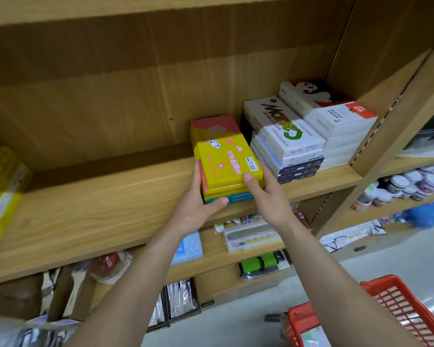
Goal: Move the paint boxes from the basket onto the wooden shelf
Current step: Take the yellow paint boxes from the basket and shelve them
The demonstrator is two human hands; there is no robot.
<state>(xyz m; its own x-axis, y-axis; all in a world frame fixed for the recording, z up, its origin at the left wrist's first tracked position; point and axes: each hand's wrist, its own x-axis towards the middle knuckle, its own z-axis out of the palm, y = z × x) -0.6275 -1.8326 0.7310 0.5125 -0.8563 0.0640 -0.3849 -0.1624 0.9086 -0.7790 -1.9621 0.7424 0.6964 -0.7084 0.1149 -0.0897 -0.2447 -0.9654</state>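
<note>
A small stack of paint boxes, topped by a yellow and pink one point(223, 151), rests on the wooden shelf point(105, 206) left of two taller stacks. My left hand point(198, 204) clasps the stack's left side, thumb against the blue bottom box. My right hand point(263, 194) grips its right front corner, thumb on the yellow lid. The red basket point(401, 304) stands at the lower right on the floor; its contents are mostly out of view.
A stack of white Marie's watercolour boxes point(286, 136) and a taller white and red stack point(336, 118) fill the shelf's right end. A yellow package point(0, 186) lies at far left. Lower shelves hold brushes, packets and paint jars point(406, 186).
</note>
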